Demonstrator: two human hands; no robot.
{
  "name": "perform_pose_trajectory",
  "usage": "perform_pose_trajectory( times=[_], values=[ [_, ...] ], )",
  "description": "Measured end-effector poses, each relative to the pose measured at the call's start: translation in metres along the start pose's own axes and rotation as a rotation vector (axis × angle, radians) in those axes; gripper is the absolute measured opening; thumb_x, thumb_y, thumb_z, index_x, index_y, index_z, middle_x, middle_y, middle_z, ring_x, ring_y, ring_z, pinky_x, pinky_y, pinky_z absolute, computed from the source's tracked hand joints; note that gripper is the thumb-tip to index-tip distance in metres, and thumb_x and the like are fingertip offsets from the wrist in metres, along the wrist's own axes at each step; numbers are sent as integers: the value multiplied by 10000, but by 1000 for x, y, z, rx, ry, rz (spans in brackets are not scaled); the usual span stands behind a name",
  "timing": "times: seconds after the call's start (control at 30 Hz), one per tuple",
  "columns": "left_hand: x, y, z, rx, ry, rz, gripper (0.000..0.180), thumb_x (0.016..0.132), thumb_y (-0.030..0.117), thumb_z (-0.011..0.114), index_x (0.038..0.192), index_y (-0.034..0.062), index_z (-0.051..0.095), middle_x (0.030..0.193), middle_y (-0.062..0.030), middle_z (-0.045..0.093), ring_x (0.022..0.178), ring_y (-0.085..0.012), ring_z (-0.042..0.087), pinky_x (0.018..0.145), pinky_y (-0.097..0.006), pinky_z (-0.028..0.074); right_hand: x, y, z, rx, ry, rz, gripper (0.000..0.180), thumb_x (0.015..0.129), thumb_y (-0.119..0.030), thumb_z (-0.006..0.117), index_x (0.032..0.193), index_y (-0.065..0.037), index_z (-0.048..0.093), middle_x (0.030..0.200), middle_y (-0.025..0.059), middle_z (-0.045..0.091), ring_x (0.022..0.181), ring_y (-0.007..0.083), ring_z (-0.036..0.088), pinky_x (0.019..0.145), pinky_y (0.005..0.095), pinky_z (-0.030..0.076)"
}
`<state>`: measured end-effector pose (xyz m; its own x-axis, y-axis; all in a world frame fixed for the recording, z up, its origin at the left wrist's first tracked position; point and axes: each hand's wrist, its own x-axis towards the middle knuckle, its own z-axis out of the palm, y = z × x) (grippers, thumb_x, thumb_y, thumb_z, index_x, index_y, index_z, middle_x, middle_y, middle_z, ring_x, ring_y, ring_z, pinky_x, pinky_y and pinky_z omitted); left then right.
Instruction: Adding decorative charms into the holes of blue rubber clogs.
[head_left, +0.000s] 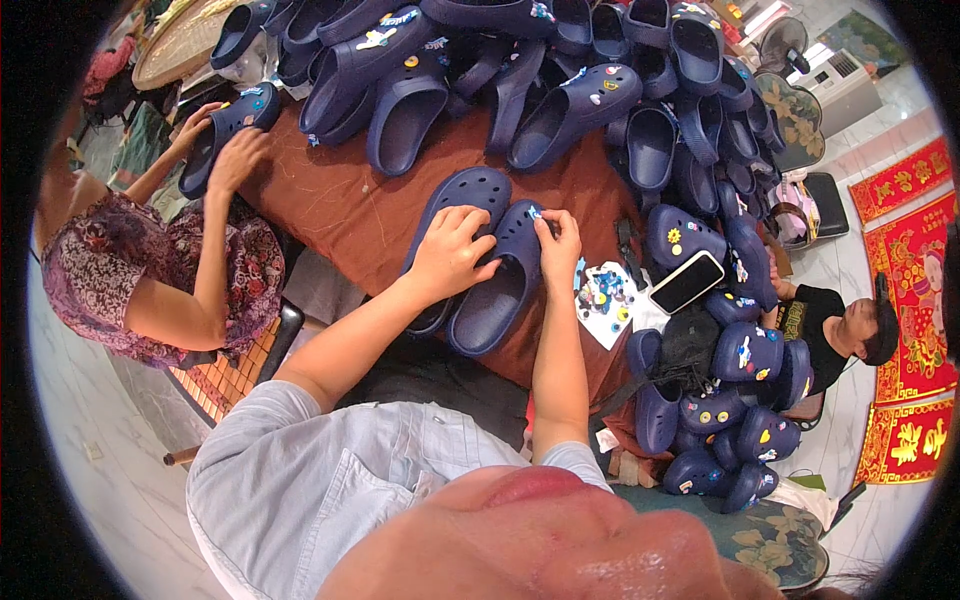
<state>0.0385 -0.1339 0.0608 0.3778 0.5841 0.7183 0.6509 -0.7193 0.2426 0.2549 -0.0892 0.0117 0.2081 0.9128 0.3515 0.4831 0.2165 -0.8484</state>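
Observation:
A pair of dark blue clogs with holes in their uppers lies on the brown cloth before me. My left hand (452,255) rests across the pair, its curled fingers on the left clog (478,186) and its thumb by the opening of the right clog (492,300). With thumb and forefinger, my right hand (558,245) pinches a small blue-and-white shoe charm (536,214) at the toe of the right clog. Beside that hand lies a white sheet (606,325) with several small blue, white and yellow charms on it.
Blue clogs (405,125) are heaped along the cloth's (330,215) far side; others (750,350) pile up at right. A phone (687,282) and a black bag (690,345) lie near the charms. One person (150,270) at left handles a clog; another (835,330) is at right.

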Motion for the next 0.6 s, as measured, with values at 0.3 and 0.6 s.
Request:
perform_pose_trajectory(
  times=[0.3,0.6],
  values=[
    [0,0,-1,2,-2,-2,297,597,208,826,839,77,715,1092,-87,596,1081,-286,568,920,-417,459,0,0,0,4,-2,-11,168,865,-145,685,977,-25,650,1019,123,637,1013,297,600,914,388,463],
    [0,0,-1,2,2,-6,303,595,213,827,844,80,716,1085,-87,596,1079,-287,568,921,-416,459,-1,-3,0,-21,-3,-9,163,867,-146,681,972,-26,647,1013,126,636,1012,300,598,912,386,460]
  ],
)
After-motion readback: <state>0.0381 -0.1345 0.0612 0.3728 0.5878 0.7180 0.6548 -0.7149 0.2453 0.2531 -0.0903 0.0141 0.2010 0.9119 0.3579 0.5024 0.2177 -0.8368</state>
